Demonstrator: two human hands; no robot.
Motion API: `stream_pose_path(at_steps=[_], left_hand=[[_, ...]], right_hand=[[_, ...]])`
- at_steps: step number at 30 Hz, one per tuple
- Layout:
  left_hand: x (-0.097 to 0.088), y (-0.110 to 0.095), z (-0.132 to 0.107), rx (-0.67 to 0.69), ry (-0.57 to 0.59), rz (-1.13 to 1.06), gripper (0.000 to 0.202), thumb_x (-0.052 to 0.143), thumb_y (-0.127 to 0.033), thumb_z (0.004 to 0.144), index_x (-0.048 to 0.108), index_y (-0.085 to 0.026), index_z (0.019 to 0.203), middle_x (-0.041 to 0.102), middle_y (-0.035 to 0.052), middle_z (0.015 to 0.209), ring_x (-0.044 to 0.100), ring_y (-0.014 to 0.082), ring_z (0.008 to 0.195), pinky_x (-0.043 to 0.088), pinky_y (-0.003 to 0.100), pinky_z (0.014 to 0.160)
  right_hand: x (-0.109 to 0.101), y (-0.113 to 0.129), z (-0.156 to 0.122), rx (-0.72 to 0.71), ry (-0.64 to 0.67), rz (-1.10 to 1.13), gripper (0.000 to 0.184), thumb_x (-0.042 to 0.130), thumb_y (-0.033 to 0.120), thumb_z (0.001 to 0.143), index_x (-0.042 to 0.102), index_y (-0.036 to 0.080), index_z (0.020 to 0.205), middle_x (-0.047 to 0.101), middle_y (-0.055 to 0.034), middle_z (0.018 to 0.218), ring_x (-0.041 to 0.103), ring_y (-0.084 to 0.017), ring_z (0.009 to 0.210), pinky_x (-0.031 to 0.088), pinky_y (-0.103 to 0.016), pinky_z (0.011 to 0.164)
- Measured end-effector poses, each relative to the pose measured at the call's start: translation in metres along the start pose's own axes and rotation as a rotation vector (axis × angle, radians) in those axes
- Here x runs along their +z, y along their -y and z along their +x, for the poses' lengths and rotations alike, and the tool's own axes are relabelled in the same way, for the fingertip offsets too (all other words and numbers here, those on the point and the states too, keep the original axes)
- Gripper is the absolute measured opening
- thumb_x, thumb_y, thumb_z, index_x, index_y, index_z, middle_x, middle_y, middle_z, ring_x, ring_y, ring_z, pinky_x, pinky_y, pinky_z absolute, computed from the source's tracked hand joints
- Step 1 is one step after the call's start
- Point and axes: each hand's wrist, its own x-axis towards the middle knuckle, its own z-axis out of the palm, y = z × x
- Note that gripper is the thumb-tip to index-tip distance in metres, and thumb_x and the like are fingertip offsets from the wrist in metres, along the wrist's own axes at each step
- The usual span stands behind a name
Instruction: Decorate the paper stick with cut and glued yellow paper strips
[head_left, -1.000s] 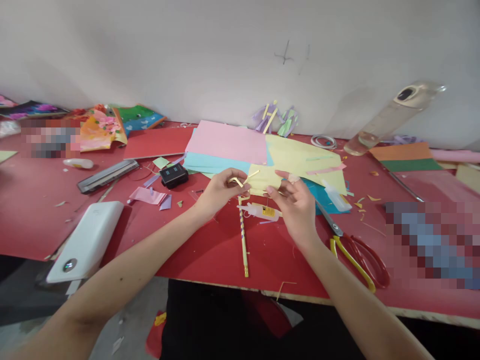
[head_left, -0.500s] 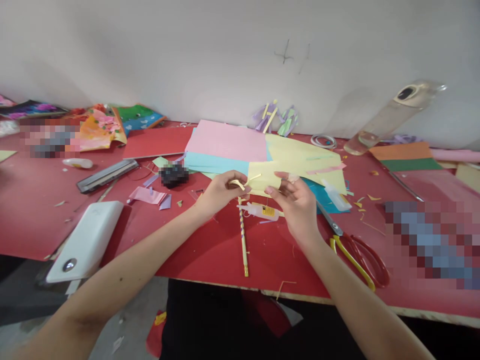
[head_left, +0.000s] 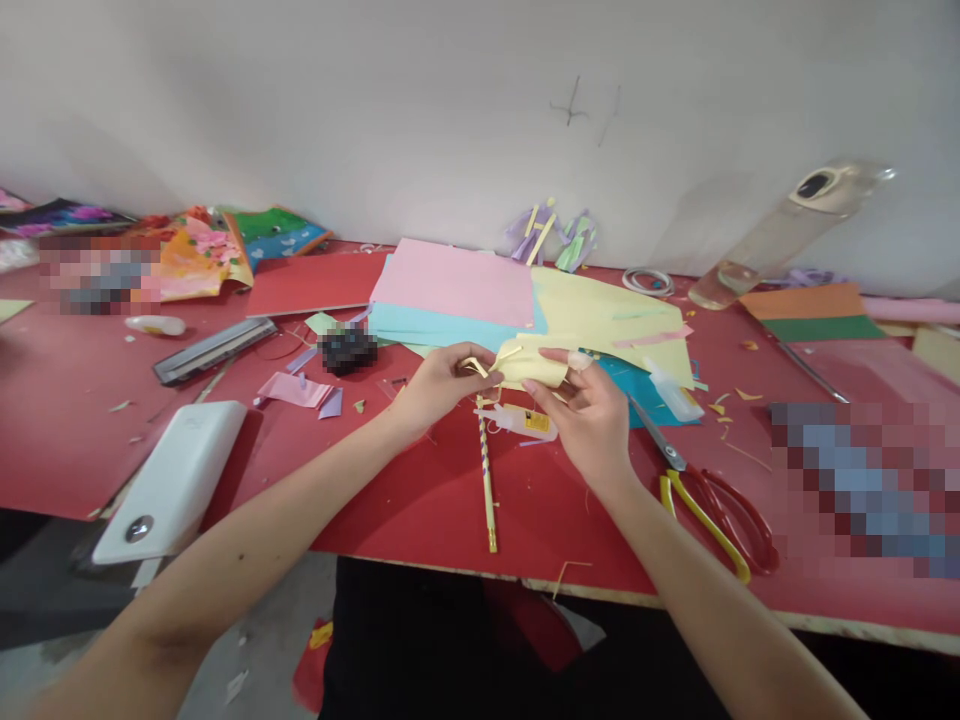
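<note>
Between my two hands a small piece of pale yellow paper (head_left: 534,369) is held above the table, its surface bowed into a curve. My left hand (head_left: 447,387) pinches its left end, where thin yellow strips stick out near the fingers. At the right end, my right hand (head_left: 589,405) grips the paper with thumb and fingers; a pale wrap shows on one finger. Just below lies a glue bottle (head_left: 534,422) with a yellow label, its nozzle pointing left. A patterned yellow pencil (head_left: 487,480) lies on the red table under my hands.
Scissors (head_left: 686,475) with red and yellow handles lie right of my right hand. Behind are pink (head_left: 465,285) and yellow sheets (head_left: 600,300). A tilted water bottle (head_left: 780,240) stands right, a white power bank (head_left: 172,480) left. Paper scraps (head_left: 296,390) litter the table (head_left: 420,500).
The yellow paper has gone from nearly flat to curved, its right part bending over. My right hand has shifted slightly left, while my left hand stays almost in place.
</note>
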Motion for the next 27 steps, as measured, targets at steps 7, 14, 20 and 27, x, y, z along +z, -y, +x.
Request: stream_pose_path(at_steps=[7, 14, 20, 27], left_hand=[[-0.001, 0.001, 0.000, -0.011, 0.032, 0.021, 0.023, 0.072, -0.032, 0.074, 0.064, -0.015, 0.087, 0.063, -0.0001, 0.064, 0.062, 0.0117, 0.060, 0.049, 0.027, 0.064], [0.000, -0.004, -0.001, -0.019, 0.050, 0.054, 0.017, 0.072, -0.030, 0.073, 0.064, -0.015, 0.076, 0.064, 0.0011, 0.068, 0.060, 0.0116, 0.063, 0.047, 0.027, 0.065], [0.003, -0.008, -0.003, 0.010, 0.073, 0.092, 0.016, 0.066, -0.028, 0.079, 0.062, -0.014, 0.072, 0.062, 0.0011, 0.067, 0.058, 0.0111, 0.062, 0.045, 0.027, 0.064], [0.004, -0.009, -0.004, 0.040, 0.112, 0.106, 0.012, 0.064, -0.027, 0.080, 0.061, -0.015, 0.077, 0.061, 0.0016, 0.070, 0.058, 0.0120, 0.065, 0.046, 0.028, 0.067]], right_hand=[[0.002, 0.008, -0.002, -0.019, -0.053, 0.008, 0.042, 0.072, 0.034, 0.077, 0.058, 0.026, 0.115, 0.070, -0.0043, 0.107, 0.068, -0.023, 0.098, 0.057, -0.038, 0.085], [0.000, 0.006, 0.001, 0.018, -0.018, -0.001, 0.040, 0.072, 0.036, 0.077, 0.058, 0.025, 0.114, 0.070, -0.0044, 0.106, 0.068, -0.023, 0.097, 0.057, -0.039, 0.087], [0.000, 0.005, 0.001, 0.015, 0.002, 0.017, 0.041, 0.073, 0.035, 0.077, 0.058, 0.026, 0.114, 0.070, -0.0037, 0.105, 0.067, -0.023, 0.099, 0.056, -0.040, 0.089], [0.002, 0.003, 0.000, 0.051, 0.063, 0.090, 0.044, 0.072, 0.038, 0.076, 0.057, 0.027, 0.116, 0.070, -0.0045, 0.107, 0.068, -0.024, 0.098, 0.058, -0.040, 0.085]])
